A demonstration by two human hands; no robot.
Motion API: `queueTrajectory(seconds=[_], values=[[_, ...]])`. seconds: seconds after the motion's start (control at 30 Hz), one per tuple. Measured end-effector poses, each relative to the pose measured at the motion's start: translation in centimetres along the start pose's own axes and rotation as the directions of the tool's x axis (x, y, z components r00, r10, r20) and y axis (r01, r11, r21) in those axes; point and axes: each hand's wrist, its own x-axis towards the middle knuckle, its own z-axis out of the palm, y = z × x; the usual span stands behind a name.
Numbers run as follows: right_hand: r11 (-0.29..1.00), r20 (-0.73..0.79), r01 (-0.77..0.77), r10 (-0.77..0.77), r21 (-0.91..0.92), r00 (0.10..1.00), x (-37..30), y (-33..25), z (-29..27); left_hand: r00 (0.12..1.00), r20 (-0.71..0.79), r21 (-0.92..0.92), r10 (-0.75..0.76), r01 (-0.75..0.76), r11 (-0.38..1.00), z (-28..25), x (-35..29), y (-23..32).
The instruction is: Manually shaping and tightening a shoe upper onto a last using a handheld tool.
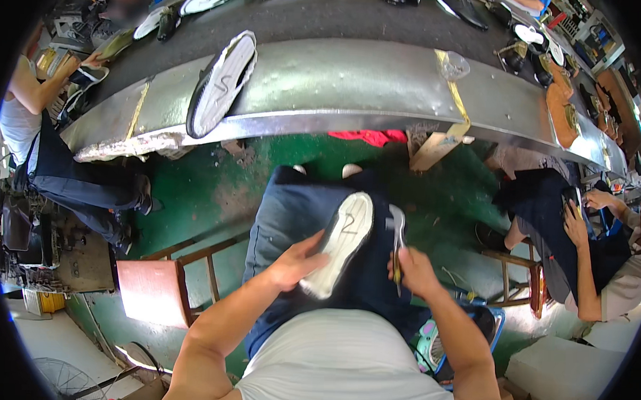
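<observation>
So the left hand (296, 265) is in the lower middle of the frame, fingers wrapped around the side of a white-soled shoe (349, 233). That shoe sits dead centre-ish, sole toward the camera, one end tilted up and to the right, with a dark handwritten mark on it. It's right over the lap of the dark blue trousers (280, 212).

Just right of it, the right hand (413, 273) has its fingers clenched around the handle of a metal tool (397, 221). The curved, shiny head points up the frame, next to the shoe but with a gap between them. Could be a small hammer, but it's too small and smeary for me to swear to it.

Up top, a metal ledge (347, 76) curves across in front of a dark belt (314, 21). Another shoe (223, 88) leans across the ledge at upper left of centre, pale sole showing. There's a reddish-brown stool (152, 290) at lower left, plus one co-worker (27, 108) at far left and another (604, 262) at far right.
</observation>
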Motion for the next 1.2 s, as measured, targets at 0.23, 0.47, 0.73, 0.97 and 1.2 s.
queueTrajectory(seconds=[0.23,0.47,0.73,0.97,1.2], values=[[0.997,0.020,-0.059,0.058,0.044,0.998,-0.1,1.4,0.4,0.897,0.044,0.090,0.441,-0.443,0.892,3.4,-0.9,18.2],[0.968,0.093,-0.126,0.108,0.218,0.990,1.7,3.1,-0.6,0.893,-0.146,0.495,0.426,-0.307,0.813,2.3,15.7,41.4],[0.899,0.120,-0.263,0.235,0.350,0.964,1.8,-0.4,-1.0,0.823,0.219,0.447,0.524,0.393,-0.804,-8.5,29.7,44.0],[0.898,0.137,-0.253,0.217,0.361,0.966,2.5,0.8,-1.5,0.793,-0.125,0.878,0.597,0.368,-0.306,-8.0,21.1,46.0],[0.927,0.105,-0.188,0.162,0.325,0.981,1.7,1.3,-0.3,0.615,-0.614,0.782,0.496,0.562,0.271,-11.8,10.8,43.1]])
